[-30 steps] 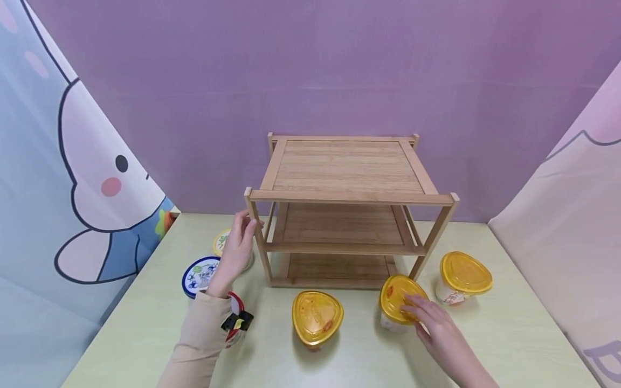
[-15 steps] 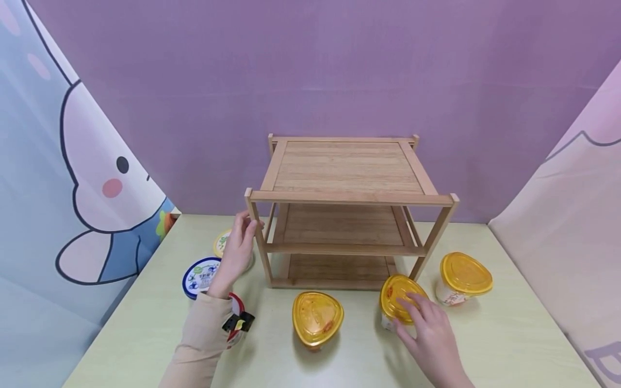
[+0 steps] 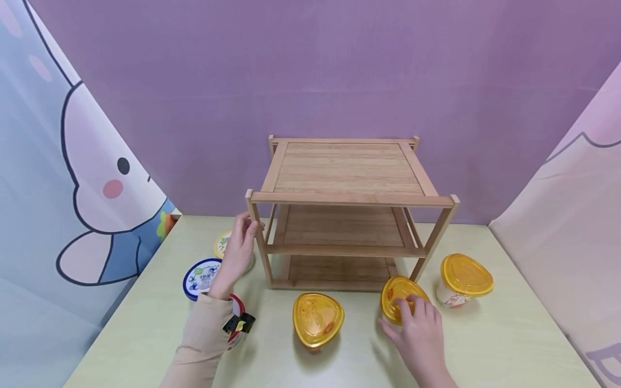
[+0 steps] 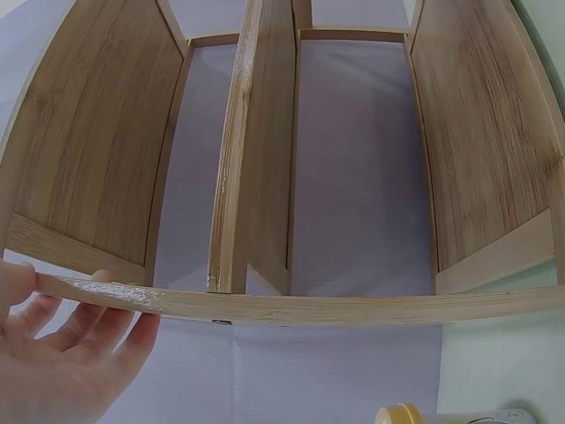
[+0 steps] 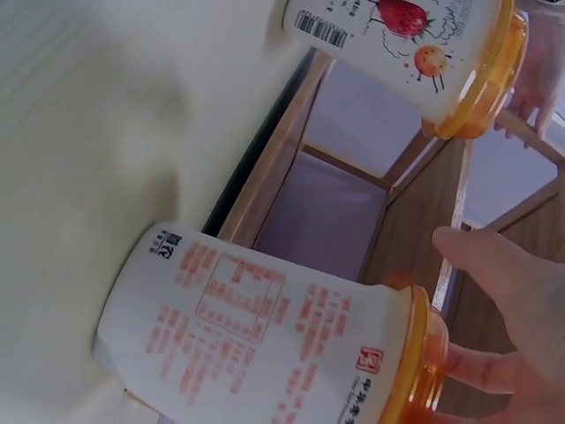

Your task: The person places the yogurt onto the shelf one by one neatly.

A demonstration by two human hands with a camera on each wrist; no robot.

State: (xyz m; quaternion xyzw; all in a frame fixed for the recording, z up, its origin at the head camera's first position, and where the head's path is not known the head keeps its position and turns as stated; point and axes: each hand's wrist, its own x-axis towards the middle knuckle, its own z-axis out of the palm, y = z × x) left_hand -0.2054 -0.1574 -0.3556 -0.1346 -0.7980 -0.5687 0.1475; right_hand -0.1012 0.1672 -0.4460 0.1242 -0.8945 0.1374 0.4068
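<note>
In the head view a three-tier wooden rack (image 3: 349,167) stands on the pale table. My left hand (image 3: 236,253) grips its left front post, with thumb and fingers (image 4: 106,331) around the wood in the left wrist view. A white tub (image 5: 238,327) with a yellow lid (image 3: 395,288) stands upright by the rack's right front foot. Over that lid is my right hand (image 3: 419,337), thumb held away from the tub and fingertips at the lid. The right wrist view shows fingers at the lid's edge, partly hidden behind it; firm contact is unclear.
A yellow-lidded tub (image 3: 317,319) stands in front of the rack, and another tub (image 3: 466,276) to its right. Left of the rack are a blue-rimmed tub (image 3: 200,277), a yellow-rimmed one (image 3: 222,243) and a red-rimmed one (image 3: 236,307), partly behind my left arm. A purple cloth (image 3: 339,70) hangs behind.
My right hand has shifted left over the tub's lid, its thumb coming round to the near left side. The left hand keeps its grip, and the rack and tubs have stayed in place.
</note>
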